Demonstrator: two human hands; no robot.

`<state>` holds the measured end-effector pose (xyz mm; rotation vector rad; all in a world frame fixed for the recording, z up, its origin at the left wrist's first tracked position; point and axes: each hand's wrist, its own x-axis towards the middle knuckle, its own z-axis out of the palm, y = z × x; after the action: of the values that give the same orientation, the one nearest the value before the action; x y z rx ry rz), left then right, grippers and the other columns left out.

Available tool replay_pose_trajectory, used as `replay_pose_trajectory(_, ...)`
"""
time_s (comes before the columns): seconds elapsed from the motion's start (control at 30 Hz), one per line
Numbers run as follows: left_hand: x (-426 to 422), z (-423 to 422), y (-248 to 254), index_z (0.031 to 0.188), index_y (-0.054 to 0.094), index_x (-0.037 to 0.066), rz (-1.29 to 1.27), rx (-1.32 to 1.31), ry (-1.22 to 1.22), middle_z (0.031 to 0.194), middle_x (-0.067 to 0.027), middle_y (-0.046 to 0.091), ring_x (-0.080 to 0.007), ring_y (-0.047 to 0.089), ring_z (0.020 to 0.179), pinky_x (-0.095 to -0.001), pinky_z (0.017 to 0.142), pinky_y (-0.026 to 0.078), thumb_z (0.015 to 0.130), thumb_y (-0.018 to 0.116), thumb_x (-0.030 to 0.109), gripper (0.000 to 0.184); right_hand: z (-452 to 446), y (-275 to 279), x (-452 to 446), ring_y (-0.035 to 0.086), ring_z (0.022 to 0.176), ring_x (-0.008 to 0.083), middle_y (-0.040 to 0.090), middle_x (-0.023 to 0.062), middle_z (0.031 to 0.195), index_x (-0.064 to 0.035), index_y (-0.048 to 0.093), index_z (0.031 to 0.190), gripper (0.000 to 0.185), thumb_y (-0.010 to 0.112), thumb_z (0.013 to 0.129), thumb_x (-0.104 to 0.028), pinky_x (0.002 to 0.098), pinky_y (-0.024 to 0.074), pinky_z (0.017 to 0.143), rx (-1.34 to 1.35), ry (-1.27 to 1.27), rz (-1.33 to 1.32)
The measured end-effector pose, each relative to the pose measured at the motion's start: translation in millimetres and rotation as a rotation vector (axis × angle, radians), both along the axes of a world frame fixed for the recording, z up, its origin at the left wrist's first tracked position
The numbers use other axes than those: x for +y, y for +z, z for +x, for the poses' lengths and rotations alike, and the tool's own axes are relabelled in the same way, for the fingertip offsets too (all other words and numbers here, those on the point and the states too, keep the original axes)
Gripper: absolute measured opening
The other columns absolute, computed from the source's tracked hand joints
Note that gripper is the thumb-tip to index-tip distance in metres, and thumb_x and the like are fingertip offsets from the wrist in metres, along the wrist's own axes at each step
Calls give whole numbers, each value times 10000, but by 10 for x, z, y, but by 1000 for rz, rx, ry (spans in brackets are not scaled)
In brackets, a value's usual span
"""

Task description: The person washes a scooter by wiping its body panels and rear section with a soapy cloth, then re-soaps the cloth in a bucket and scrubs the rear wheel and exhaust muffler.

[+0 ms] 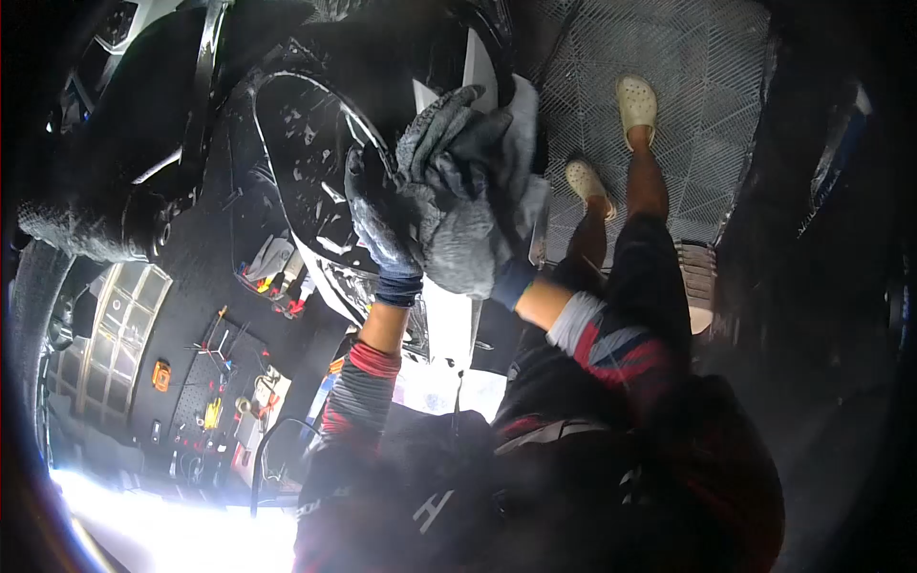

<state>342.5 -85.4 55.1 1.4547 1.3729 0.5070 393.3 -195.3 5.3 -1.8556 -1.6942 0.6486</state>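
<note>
A bunched grey cloth [463, 248] is between my two gloved hands, in front of the dark, glossy body of what looks like a motorcycle [315, 162]. My left hand [382, 220], in a dark grey glove, supports the cloth from the left, one digit pointing up along its side. From the right, my right hand [482, 158] grips the cloth, its dark glove partly lost among the folds. Some fingers of both hands are hidden by the fabric. Pale flecks or reflections mark the glossy panel beside my left hand.
Another person's legs, in light clogs [637, 103], stand on a grey textured floor mat [707, 124] to the right. At lower left, a tool board [205, 382] carries several tools near an orange device [161, 375]. A dark cylindrical part [105, 224] juts in at left.
</note>
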Motion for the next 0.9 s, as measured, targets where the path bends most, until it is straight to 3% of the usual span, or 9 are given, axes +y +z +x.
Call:
replay_pose_trajectory(0.07,17,57,-28,1471,254,6,-18,-33,59,1507,-134,322,-254,335,1379,-421,1143,256,993,425,370,624,94,-135,98,426,1252,283,445,155,1373,-46,452,1346,487,357,945,-306,444,326,1045,0,-2,28)
replay_pose_trajectory(0.2,41,-21,-92,1457,281,11,-108,-199,161,1473,-145,363,-276,385,1343,-465,1084,358,992,429,389,618,448,-487,509,396,1289,276,412,157,1407,-41,428,1367,498,356,945,-294,428,303,1075,-51,-29,45)
replay_pose_trajectory(0.3,17,109,-20,1438,351,37,-77,-224,67,1489,-104,374,-242,375,1356,-405,1151,248,1019,369,322,507,756,-812,1047,373,1317,271,387,158,1433,-37,410,1383,507,355,944,-285,415,286,1098,-71,-44,35)
replay_pose_trajectory(0.43,10,94,-50,1437,345,20,-43,-144,84,1482,-106,380,-233,376,1353,-392,1154,242,1021,377,291,497,978,-790,1307,343,1354,263,353,159,1468,-31,386,1405,522,354,944,-273,398,264,1128,-65,-5,-83)
replay_pose_trajectory(0.53,20,81,-70,1438,326,-4,-18,-103,48,1466,-135,391,-245,374,1350,-392,1149,254,1015,404,282,517,834,-789,1008,321,1382,258,328,160,1494,-27,368,1421,533,353,943,-264,386,247,1151,-253,-18,-81)
replay_pose_trajectory(0.67,-11,115,-50,1436,259,-71,64,-7,-79,1443,-203,377,-269,404,1314,-385,1107,312,1030,347,225,510,715,-957,965,400,1320,302,424,163,1427,-19,416,1381,523,390,934,-291,425,295,1120,-283,-42,-21)
replay_pose_trajectory(0.77,13,121,-15,1411,281,-103,110,108,-129,1411,-234,404,-274,411,1304,-368,1094,315,1016,320,154,473,952,-588,1191,417,1295,325,501,161,1356,-10,456,1346,509,425,920,-288,458,329,1087,-76,-2,-170)
replay_pose_trajectory(0.8,6,114,-1,1409,285,-105,114,115,-139,1408,-236,409,-276,416,1299,-367,1092,317,1015,325,149,470,970,-531,1178,473,1226,346,530,192,1305,13,486,1311,496,440,911,-277,459,395,1018,-19,12,-241)
replay_pose_trajectory(0.9,27,139,-50,1407,290,-106,136,119,-174,1405,-238,414,-281,427,1291,-367,1089,322,1013,334,139,466,730,-987,934,586,873,314,585,215,1004,69,597,1066,372,496,859,-222,416,490,658,-535,-177,4)
